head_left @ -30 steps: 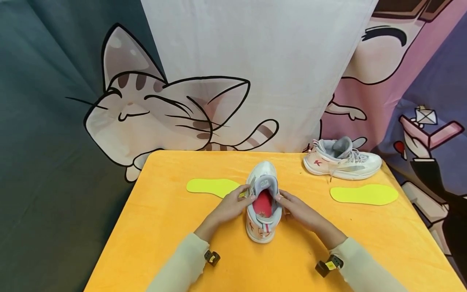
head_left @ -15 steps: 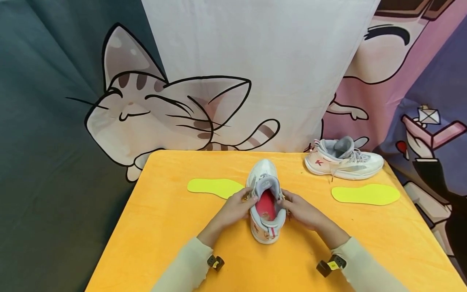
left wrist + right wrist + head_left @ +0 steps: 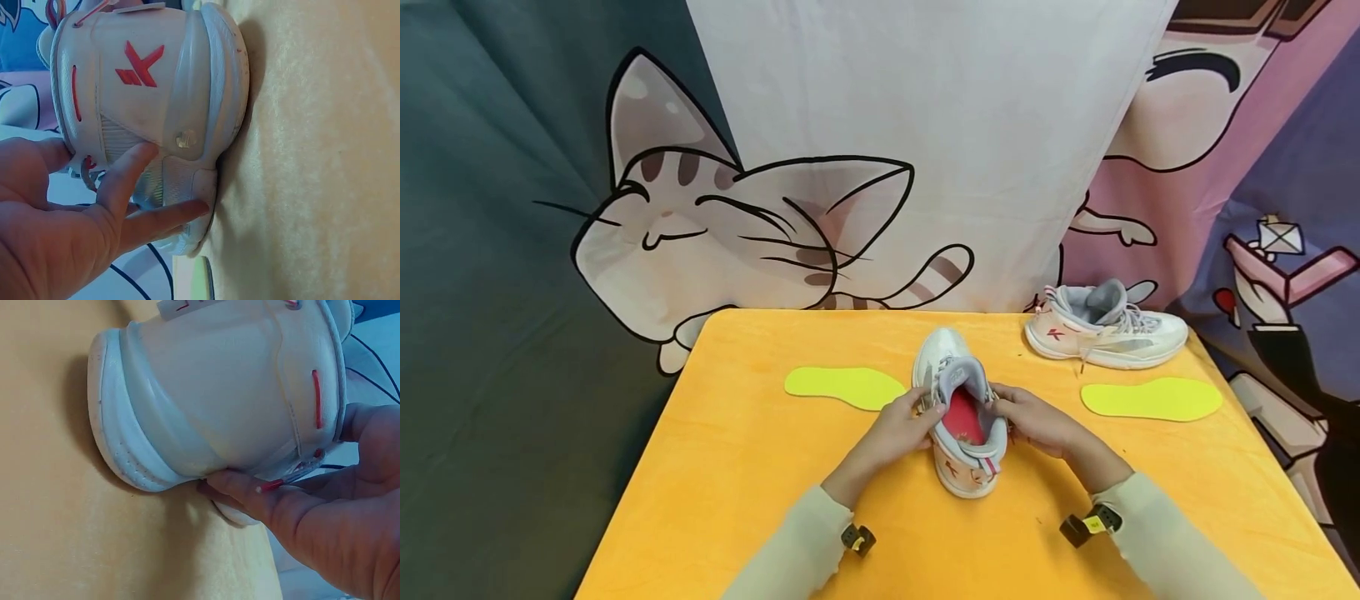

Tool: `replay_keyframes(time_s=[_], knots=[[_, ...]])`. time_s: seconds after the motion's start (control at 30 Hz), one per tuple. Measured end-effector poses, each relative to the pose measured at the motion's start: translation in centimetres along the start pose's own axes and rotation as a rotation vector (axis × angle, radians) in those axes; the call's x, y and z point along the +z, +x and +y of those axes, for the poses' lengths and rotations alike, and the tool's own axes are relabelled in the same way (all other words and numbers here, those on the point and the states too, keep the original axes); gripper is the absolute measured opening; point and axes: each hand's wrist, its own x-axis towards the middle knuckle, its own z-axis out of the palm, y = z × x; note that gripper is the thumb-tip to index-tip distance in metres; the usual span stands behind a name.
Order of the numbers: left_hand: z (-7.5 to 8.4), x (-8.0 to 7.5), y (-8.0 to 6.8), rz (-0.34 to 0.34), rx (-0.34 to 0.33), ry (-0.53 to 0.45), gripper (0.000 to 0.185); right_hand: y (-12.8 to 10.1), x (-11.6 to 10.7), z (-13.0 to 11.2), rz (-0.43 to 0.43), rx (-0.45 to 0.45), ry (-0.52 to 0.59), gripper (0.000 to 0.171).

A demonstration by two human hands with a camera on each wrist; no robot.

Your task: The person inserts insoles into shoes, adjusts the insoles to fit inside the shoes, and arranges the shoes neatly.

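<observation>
White and grey, with a red inner sole (image 3: 962, 417), the sports shoe (image 3: 942, 436) sits between the two grips, its sole facing the orange-yellow desk (image 3: 700, 467). Its toe points away from the person and somewhat left, its heel towards them, so the long axis runs forward on a slant. Heelward of the left grip (image 3: 904, 427), a red K-like logo (image 3: 142, 64) with short bars marks the shoe's left side. That grip holds the collar, thumb over the rim, fingers spread down the outside; the right grip (image 3: 1041, 423) holds the opposite side, thumb at the rim, fingers against the outer wall. Just beyond the left grip lies a yellow-green insole (image 3: 844, 388); another insole (image 3: 1152, 398) lies right of the right grip, with a second shoe (image 3: 1138, 343), toe rightward, behind it
</observation>
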Motion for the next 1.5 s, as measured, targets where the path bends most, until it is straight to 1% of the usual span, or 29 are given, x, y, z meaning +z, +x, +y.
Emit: replay_keyframes(time_s=[0.1,0.23,0.3,0.4,0.53,0.67,0.77,0.93,1.07,1.2,1.33,1.5], knots=[[0.0,-0.1,0.0,0.012,0.014,0.067,0.063,-0.1,0.2,0.1,0.042,-0.006,-0.056,0.064],[0.2,-0.3,0.1,0.033,0.067,0.175,0.067,-0.3,0.6,0.2,0.108,0.001,-0.141,0.064],[0.4,-0.4,0.0,0.038,0.098,0.199,0.068,-0.6,0.9,0.3,0.13,0.004,-0.159,0.065],[1.2,-0.8,0.0,0.049,0.145,0.224,0.068,-1.2,1.4,0.4,0.152,0.011,-0.151,0.068],[2.5,-1.1,0.0,0.073,0.21,0.261,0.062,-2.1,2.1,0.6,0.15,0.002,-0.135,0.067],[3.9,-1.1,0.2,0.083,0.261,0.295,0.057,-2.6,2.8,0.8,0.141,-0.017,-0.118,0.065],[4.9,-0.8,0.4,0.089,0.304,0.386,0.056,-2.7,3.1,0.9,0.131,-0.024,-0.087,0.064],[5.8,-0.5,1.3,0.068,0.393,0.566,0.053,-2.7,3.2,1.1,0.132,-0.036,-0.059,0.062],[6.2,-0.4,2.3,0.038,0.417,0.643,0.049,-2.5,3.5,1.3,0.16,-0.041,-0.043,0.06],[6.5,-0.2,3.2,0.022,0.427,0.665,0.045,-2.3,3.6,1.3,0.182,-0.035,-0.015,0.06],[6.6,-0.2,3.8,0.036,0.435,0.646,0.043,-2.3,3.7,1.4,0.175,-0.036,-0.001,0.062],[6.7,-0.9,4.7,0.05,0.438,0.626,0.045,-2.2,3.6,1.5,0.162,-0.028,-0.004,0.064]])
